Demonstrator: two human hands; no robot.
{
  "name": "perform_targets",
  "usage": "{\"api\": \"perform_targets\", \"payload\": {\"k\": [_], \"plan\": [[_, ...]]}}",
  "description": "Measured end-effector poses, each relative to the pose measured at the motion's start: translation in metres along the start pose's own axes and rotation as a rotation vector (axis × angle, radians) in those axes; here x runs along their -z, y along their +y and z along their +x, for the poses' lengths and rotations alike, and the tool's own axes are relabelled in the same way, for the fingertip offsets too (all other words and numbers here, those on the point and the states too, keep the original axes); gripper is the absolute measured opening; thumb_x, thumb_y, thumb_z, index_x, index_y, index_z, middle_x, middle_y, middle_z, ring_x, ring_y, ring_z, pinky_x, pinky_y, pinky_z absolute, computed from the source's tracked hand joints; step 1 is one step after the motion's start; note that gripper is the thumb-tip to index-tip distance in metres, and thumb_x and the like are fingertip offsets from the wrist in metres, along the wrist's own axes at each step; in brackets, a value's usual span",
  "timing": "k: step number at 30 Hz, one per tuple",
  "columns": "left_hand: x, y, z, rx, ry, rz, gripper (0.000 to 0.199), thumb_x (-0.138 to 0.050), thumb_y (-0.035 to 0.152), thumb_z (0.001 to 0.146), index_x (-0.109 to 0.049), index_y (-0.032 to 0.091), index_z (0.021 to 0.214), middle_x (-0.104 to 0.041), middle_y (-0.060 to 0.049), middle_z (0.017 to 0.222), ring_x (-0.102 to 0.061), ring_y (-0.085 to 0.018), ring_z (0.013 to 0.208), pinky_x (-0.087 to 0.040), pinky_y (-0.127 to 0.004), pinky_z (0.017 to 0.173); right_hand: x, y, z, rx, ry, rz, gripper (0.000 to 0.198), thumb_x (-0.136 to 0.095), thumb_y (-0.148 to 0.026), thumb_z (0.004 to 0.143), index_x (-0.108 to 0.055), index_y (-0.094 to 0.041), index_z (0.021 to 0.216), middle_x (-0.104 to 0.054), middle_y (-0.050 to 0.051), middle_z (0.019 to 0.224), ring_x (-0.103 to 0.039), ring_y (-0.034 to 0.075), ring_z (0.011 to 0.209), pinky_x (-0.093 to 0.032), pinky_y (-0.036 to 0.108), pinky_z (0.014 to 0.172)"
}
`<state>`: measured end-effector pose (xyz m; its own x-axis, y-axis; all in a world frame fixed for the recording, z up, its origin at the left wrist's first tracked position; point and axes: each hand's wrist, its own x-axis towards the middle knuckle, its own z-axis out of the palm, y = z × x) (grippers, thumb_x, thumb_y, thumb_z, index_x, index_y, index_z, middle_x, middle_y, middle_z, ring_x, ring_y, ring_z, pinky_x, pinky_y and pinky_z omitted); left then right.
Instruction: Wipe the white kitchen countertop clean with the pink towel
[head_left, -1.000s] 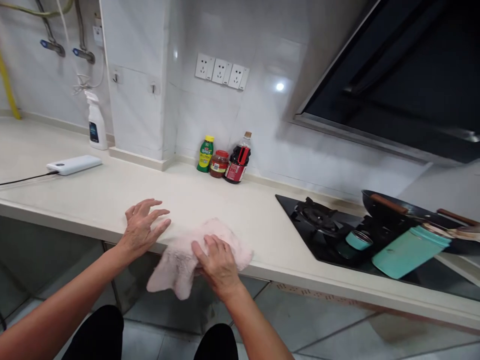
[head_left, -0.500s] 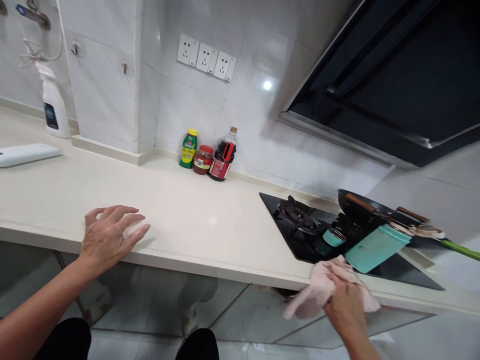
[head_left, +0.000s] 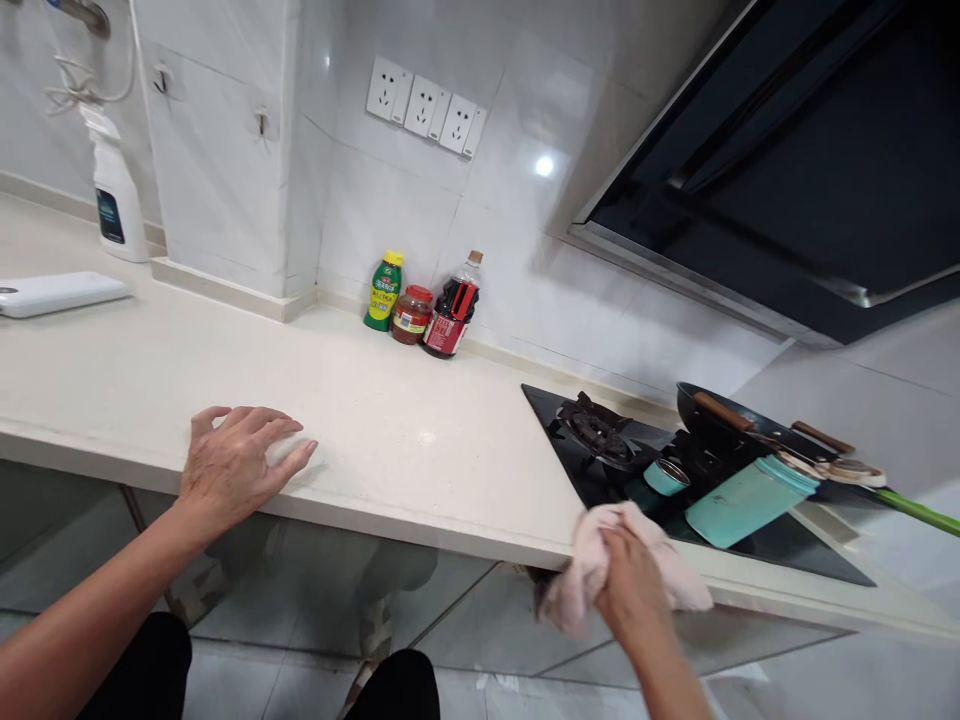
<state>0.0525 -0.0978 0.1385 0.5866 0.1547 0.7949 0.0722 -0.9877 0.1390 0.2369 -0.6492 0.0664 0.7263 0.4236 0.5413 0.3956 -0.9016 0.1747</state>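
Observation:
My right hand (head_left: 630,580) grips a pale pink cloth (head_left: 679,575), bunched up at the counter's front edge beside the stove. Part of the cloth hangs over the edge and is blurred. Over the front of the white counter (head_left: 390,430), my left hand (head_left: 236,455) has its fingers spread and slightly bent, the thumb apart. Whether its fingertips touch the surface is unclear. Just right of the cloth, a teal canister (head_left: 750,500) and a small teal cup (head_left: 666,477) are on the black gas stove (head_left: 551,420).
A wok (head_left: 720,410) with wooden handles sits on the stove's far side. Against the wall stand a green bottle (head_left: 384,292), a red-lidded jar (head_left: 412,316) and a dark sauce bottle (head_left: 452,310). A spray bottle (head_left: 118,200) and white device (head_left: 64,293) are left. The range hood (head_left: 795,170) overhangs.
My right hand has moved left along the counter edge with the cloth. My left hand sits slightly further right in view; the camera has shifted a little.

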Motion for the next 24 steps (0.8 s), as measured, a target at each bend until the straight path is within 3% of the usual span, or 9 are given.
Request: {"api": "perform_targets", "payload": {"k": [3,6,8,12,14,19,24], "plan": [[0.002,0.000,0.000,0.001,-0.042,-0.011,0.027,-0.056,0.048,0.096,-0.072,0.027,0.093,-0.077,-0.004,0.102,-0.069,-0.027,0.098,-0.027,-0.050,0.109,0.021,-0.095,0.018,0.180,0.093,0.260,0.059,-0.050,-0.020,0.080,-0.045,-0.011,0.138,-0.047,0.023,0.142,-0.043,0.037,0.136,-0.045,0.057,0.110],[0.006,0.002,0.001,0.007,-0.091,-0.039,0.026,-0.056,0.048,0.096,-0.072,0.029,0.090,-0.076,-0.003,0.099,-0.068,-0.028,0.096,-0.028,-0.051,0.108,0.045,-0.161,0.043,0.370,-0.037,0.506,0.071,-0.051,-0.018,0.078,-0.039,-0.012,0.148,-0.036,0.019,0.157,-0.033,0.033,0.145,-0.038,0.057,0.118],[0.009,0.003,0.001,0.025,-0.120,-0.057,0.025,-0.057,0.047,0.094,-0.073,0.029,0.089,-0.076,-0.004,0.098,-0.067,-0.028,0.095,-0.029,-0.053,0.107,0.058,-0.180,0.063,0.400,-0.190,0.668,0.067,-0.048,-0.019,0.082,-0.042,-0.015,0.149,-0.033,0.014,0.162,-0.029,0.030,0.149,-0.032,0.056,0.122],[0.013,0.005,0.000,0.043,-0.157,-0.081,0.024,-0.059,0.046,0.092,-0.074,0.028,0.090,-0.075,-0.005,0.098,-0.067,-0.029,0.097,-0.029,-0.055,0.106,0.071,-0.187,0.092,0.291,-0.506,1.023,0.055,-0.036,-0.030,0.098,-0.045,-0.021,0.151,-0.035,0.008,0.162,-0.031,0.025,0.149,-0.029,0.053,0.124],[0.014,0.004,-0.001,0.035,-0.168,-0.067,0.025,-0.059,0.046,0.092,-0.075,0.027,0.092,-0.075,-0.006,0.102,-0.067,-0.029,0.099,-0.030,-0.055,0.106,0.070,-0.191,0.095,0.209,-0.498,1.069,0.052,-0.030,-0.040,0.105,-0.049,-0.020,0.148,-0.042,0.009,0.158,-0.037,0.024,0.146,-0.031,0.051,0.123],[0.015,0.005,-0.003,0.020,-0.196,-0.024,0.025,-0.062,0.047,0.092,-0.074,0.026,0.096,-0.073,-0.008,0.112,-0.064,-0.030,0.107,-0.032,-0.055,0.105,0.043,-0.192,0.082,0.158,-0.249,0.667,0.061,-0.039,-0.062,0.101,-0.052,-0.021,0.144,-0.046,0.012,0.153,-0.040,0.030,0.142,-0.033,0.057,0.120],[0.019,0.006,-0.002,0.016,-0.260,-0.069,0.026,-0.066,0.047,0.090,-0.074,0.025,0.099,-0.071,-0.009,0.114,-0.062,-0.031,0.110,-0.032,-0.057,0.106,-0.008,-0.114,0.098,0.021,-0.323,0.424,0.069,-0.023,-0.057,0.097,-0.051,-0.016,0.146,-0.043,0.014,0.155,-0.034,0.029,0.147,-0.030,0.052,0.123]]}}
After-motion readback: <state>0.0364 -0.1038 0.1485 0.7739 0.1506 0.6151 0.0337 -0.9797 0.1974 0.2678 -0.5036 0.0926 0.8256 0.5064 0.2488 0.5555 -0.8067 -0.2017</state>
